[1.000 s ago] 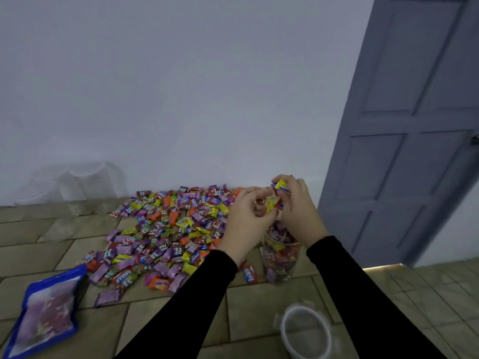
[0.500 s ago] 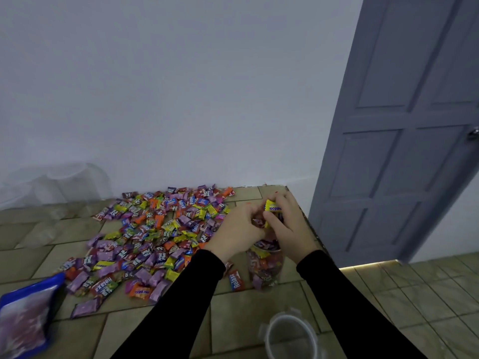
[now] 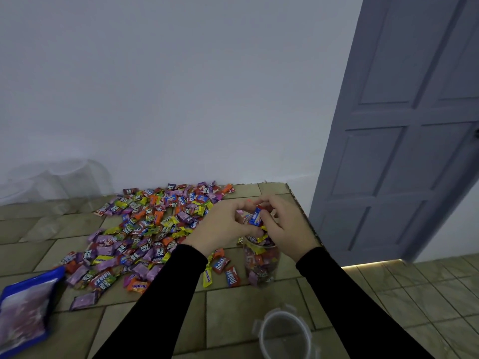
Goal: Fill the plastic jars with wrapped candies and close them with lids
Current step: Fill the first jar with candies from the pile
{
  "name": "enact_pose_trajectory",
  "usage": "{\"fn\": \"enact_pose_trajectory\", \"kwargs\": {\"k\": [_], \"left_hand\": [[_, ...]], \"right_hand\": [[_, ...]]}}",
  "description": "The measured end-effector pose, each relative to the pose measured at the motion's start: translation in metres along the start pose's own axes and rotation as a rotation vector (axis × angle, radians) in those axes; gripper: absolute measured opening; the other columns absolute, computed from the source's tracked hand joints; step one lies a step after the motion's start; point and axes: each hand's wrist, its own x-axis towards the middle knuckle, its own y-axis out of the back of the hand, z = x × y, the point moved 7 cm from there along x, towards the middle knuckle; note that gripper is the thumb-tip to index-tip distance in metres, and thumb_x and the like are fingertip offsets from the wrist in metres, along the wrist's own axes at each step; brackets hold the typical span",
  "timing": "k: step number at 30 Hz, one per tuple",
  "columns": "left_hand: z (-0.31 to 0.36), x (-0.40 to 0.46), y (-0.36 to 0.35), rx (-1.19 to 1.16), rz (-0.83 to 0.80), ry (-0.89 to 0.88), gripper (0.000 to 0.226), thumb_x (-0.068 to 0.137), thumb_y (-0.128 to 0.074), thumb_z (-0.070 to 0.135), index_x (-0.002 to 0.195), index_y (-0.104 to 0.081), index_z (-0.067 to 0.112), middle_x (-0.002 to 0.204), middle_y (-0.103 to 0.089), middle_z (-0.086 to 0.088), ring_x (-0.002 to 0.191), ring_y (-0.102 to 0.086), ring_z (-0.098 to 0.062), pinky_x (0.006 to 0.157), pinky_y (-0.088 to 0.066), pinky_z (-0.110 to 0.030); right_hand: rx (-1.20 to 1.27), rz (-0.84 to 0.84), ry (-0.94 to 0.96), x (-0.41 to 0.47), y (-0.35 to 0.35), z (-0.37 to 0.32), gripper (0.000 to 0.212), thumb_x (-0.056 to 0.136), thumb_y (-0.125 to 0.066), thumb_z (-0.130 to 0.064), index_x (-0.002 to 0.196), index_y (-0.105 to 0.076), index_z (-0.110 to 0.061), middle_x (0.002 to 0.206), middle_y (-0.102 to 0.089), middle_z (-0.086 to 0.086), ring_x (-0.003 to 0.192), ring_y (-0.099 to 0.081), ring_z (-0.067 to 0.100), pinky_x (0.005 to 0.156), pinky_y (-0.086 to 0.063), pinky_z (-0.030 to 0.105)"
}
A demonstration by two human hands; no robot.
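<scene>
A blue plastic bag point(image 3: 24, 310) lies far left of the clear plastic jar point(image 3: 261, 260). Colourful wrapped candies point(image 3: 145, 229) spread left of the jar on the tiled surface point(image 3: 228, 314). The left hand point(image 3: 223, 226), grip curled, and right hand point(image 3: 287, 224) pinch a blue wrapped candy point(image 3: 255, 216) above the jar. A clear round lid point(image 3: 285, 335) lies before the jar.

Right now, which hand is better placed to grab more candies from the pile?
Left. The left hand is beside the candy pile; the right hand sits beyond the jar.
</scene>
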Motion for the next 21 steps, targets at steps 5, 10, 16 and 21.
{"fn": "enact_pose_trajectory", "kwargs": {"k": [5,10,16,21], "left_hand": [[0.008,-0.004,0.005,0.026,0.037,-0.055,0.06,0.071,-0.082,0.034,0.126,-0.058,0.035,0.103,-0.056,0.021,0.072,-0.053,-0.002,0.062,-0.041,-0.01],[0.017,-0.004,-0.004,0.205,0.01,-0.079,0.03,0.085,-0.07,0.035,0.114,-0.068,0.028,0.099,-0.058,0.014,0.074,-0.05,0.0,0.063,-0.032,-0.013],[0.019,-0.004,-0.007,0.236,-0.019,-0.056,0.028,0.09,-0.063,0.036,0.117,-0.068,0.029,0.109,-0.065,0.007,0.073,-0.047,0.0,0.064,-0.033,-0.015],[0.016,-0.009,0.003,0.243,-0.012,-0.011,0.037,0.086,-0.07,0.032,0.122,-0.064,0.029,0.075,-0.042,0.021,0.064,-0.044,0.003,0.053,-0.032,-0.01]], "right_hand": [[0.003,0.056,0.052,-0.001,0.016,-0.001,0.02,0.092,-0.045,-0.019,0.102,-0.063,-0.017,0.092,-0.056,-0.021,0.092,-0.053,-0.001,0.071,-0.041,0.009],[-0.108,-0.031,0.048,-0.003,0.025,0.006,0.015,0.08,-0.053,-0.021,0.093,-0.06,-0.024,0.083,-0.048,-0.011,0.077,-0.045,0.007,0.065,-0.037,0.014],[-0.202,-0.08,0.067,-0.006,0.024,0.005,0.018,0.075,-0.056,-0.023,0.09,-0.064,-0.017,0.074,-0.054,-0.004,0.065,-0.046,0.012,0.059,-0.041,0.028],[-0.29,-0.185,-0.069,-0.001,0.019,0.0,0.019,0.078,-0.058,-0.018,0.096,-0.065,-0.016,0.072,-0.056,-0.001,0.067,-0.052,0.011,0.061,-0.047,0.031]]}}
